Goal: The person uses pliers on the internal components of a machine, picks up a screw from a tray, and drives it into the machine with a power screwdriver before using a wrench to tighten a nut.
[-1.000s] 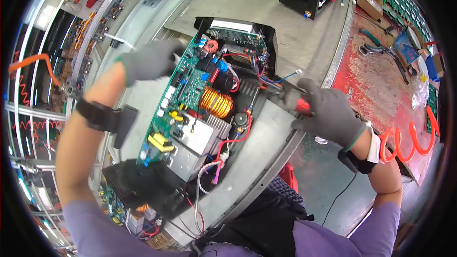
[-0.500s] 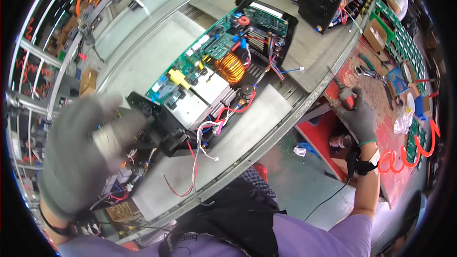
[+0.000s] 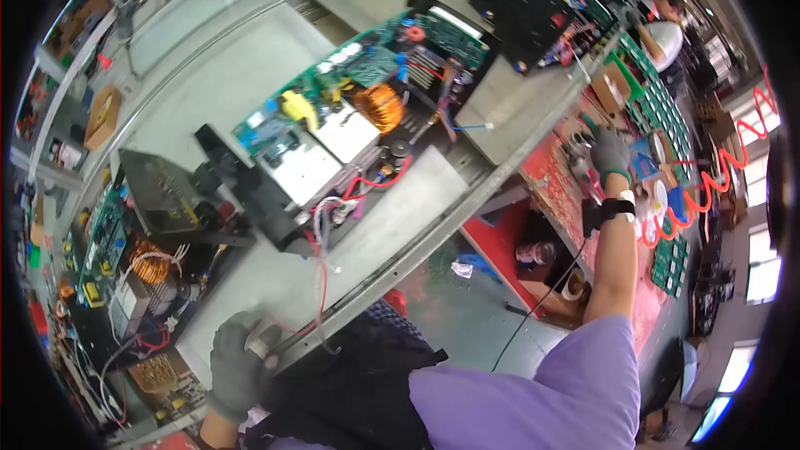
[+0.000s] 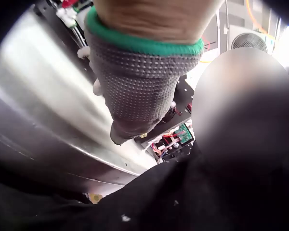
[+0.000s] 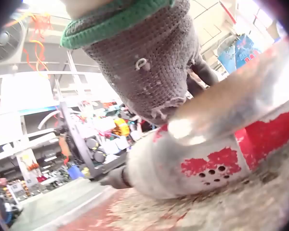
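Observation:
My gloved left hand hangs by the front edge of the metal bench, fingers loosely curled, beside a thin red wire; nothing shows in it. In the left wrist view the glove is seen from its back. My gloved right hand reaches over hand tools on the red worktop, by a teal handle. In the right wrist view a worn red and silver power screwdriver lies on the worktop, with a blurred shiny metal piece in front. The right fingers are mostly hidden, so I cannot tell what they grip.
An opened electronics unit with a circuit board and copper coil lies on the metal bench. Another opened unit stands lower left, a black unit at the back. A person works beyond; an orange coiled hose hangs right.
My right hand has carried the screwdriver from the unit to the red worktop, where it now lies. My left hand has left the circuit board's edge and dropped to the bench's front edge.

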### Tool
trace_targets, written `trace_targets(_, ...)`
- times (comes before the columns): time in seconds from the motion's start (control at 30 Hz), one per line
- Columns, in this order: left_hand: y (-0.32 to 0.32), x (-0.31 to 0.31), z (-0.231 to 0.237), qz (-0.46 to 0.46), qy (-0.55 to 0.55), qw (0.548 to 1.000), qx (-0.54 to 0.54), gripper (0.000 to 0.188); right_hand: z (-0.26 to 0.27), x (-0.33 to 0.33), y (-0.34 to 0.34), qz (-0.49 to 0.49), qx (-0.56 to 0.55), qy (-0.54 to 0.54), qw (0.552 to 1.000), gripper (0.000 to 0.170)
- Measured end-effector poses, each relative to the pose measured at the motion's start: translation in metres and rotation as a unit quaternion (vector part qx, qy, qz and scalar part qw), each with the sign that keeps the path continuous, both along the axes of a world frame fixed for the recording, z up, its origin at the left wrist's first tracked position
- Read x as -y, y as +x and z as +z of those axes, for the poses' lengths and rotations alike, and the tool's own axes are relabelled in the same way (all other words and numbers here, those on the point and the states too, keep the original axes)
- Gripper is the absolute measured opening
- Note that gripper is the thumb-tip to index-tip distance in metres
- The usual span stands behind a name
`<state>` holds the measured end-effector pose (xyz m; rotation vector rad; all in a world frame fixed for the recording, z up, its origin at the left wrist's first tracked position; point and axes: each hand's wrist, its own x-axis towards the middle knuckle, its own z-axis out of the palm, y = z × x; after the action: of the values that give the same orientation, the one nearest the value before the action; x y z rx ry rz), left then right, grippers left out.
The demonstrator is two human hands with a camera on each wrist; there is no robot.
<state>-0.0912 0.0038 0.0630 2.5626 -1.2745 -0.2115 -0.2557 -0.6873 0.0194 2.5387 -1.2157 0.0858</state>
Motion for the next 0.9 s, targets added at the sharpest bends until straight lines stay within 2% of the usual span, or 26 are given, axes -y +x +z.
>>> trace_targets(0.03,-0.003,-0.002,-0.002,0.021,0.001,1.0,0.0,0.048,-0.005,0.02,0.004,0.024,-0.068,-0.011,0.997,0.032)
trace_targets(0.1,-0.007,-0.011,0.0,0.043,-0.032,0.998,-0.042,0.048,-0.012,0.03,0.013,0.002,-0.1,0.034,0.994,0.024)
trace_targets(0.13,-0.005,-0.013,-0.006,0.045,-0.046,0.997,-0.038,0.046,-0.02,0.038,0.003,0.058,-0.037,0.002,0.998,0.025)
trace_targets(0.17,-0.005,-0.013,-0.003,0.047,-0.049,0.997,-0.033,0.04,-0.015,0.03,0.005,0.072,0.023,-0.012,0.997,0.024)
trace_targets(0.2,-0.003,-0.013,-0.001,0.044,-0.069,0.996,-0.023,0.041,-0.002,0.023,0.001,0.047,0.035,-0.017,0.998,0.025)
trace_targets(0.23,-0.001,-0.012,0.002,0.035,-0.09,0.995,-0.012,0.042,-0.006,0.046,-0.012,0.089,0.063,-0.041,0.993,0.026)
trace_targets(0.27,0.001,-0.011,0.004,0.061,-0.087,0.994,-0.01,0.042,0.003,0.032,-0.009,0.096,0.131,-0.041,0.986,0.027)
trace_targets(0.3,0.002,-0.008,0.006,0.042,-0.12,0.992,-0.014,0.04,0.024,0.005,-0.001,0.097,0.198,-0.039,0.975,0.028)
trace_targets(0.33,0.003,-0.003,0.008,0.017,-0.152,0.988,-0.018,0.037,0.041,-0.031,0.003,0.158,0.292,0.052,0.942,0.028)
trace_targets(0.4,0.007,0.021,0.01,-0.02,-0.237,0.971,0.024,0.033,0.074,-0.111,0.011,0.25,0.443,0.222,0.831,0.027)
trace_targets(0.47,0.012,0.046,0.014,-0.07,-0.309,0.948,0.007,0.032,0.093,-0.204,0.018,0.313,0.494,0.364,0.725,0.026)
trace_targets(0.5,0.012,0.062,0.02,-0.061,-0.344,0.936,-0.035,0.037,0.103,-0.241,0.03,0.369,0.517,0.42,0.648,0.026)
trace_targets(0.53,0.01,0.073,0.018,-0.065,-0.364,0.922,-0.111,0.042,0.096,-0.282,0.038,0.384,0.522,0.568,0.507,0.027)
trace_targets(0.57,0.007,0.08,0.013,-0.094,-0.389,0.896,-0.19,0.048,0.093,-0.319,0.048,0.344,0.486,0.789,0.154,0.029)
trace_targets(0.6,0.002,0.08,0.014,-0.11,-0.408,0.864,-0.274,0.051,0.094,-0.351,0.056,0.153,0.375,0.888,-0.218,0.031)
trace_targets(0.63,-0.003,0.077,0.014,-0.126,-0.423,0.824,-0.356,0.053,0.088,-0.382,0.066,0.077,0.305,0.897,-0.309,0.033)
trace_targets(0.67,-0.005,0.068,0.011,-0.124,-0.426,0.824,-0.352,0.053,0.077,-0.397,0.073,0.356,0.369,0.858,0.038,0.036)
trace_targets(0.7,-0.005,0.056,0.007,-0.098,-0.399,0.806,-0.426,0.053,0.076,-0.416,0.076,0.458,0.384,0.767,0.231,0.036)
trace_targets(0.73,-0.004,0.042,0.007,-0.072,-0.37,0.781,-0.498,0.052,0.074,-0.435,0.079,0.525,0.389,0.633,0.415,0.035)
trace_targets(0.8,0.002,0.008,0.016,-0.03,-0.283,0.786,-0.549,0.05,0.081,-0.471,0.089,0.503,0.396,0.621,0.453,0.033)
trace_targets(0.83,0.005,-0.007,0.018,-0.025,-0.227,0.779,-0.584,0.051,0.087,-0.482,0.101,0.524,0.373,0.619,0.451,0.035)
trace_targets(0.87,0.0,-0.018,0.013,-0.025,-0.233,0.778,-0.583,0.051,0.093,-0.481,0.11,0.592,0.283,0.598,0.46,0.037)
trace_targets(0.9,-0.008,-0.026,0.003,-0.026,-0.265,0.826,-0.497,0.05,0.094,-0.487,0.111,0.6,0.253,0.617,0.442,0.04)
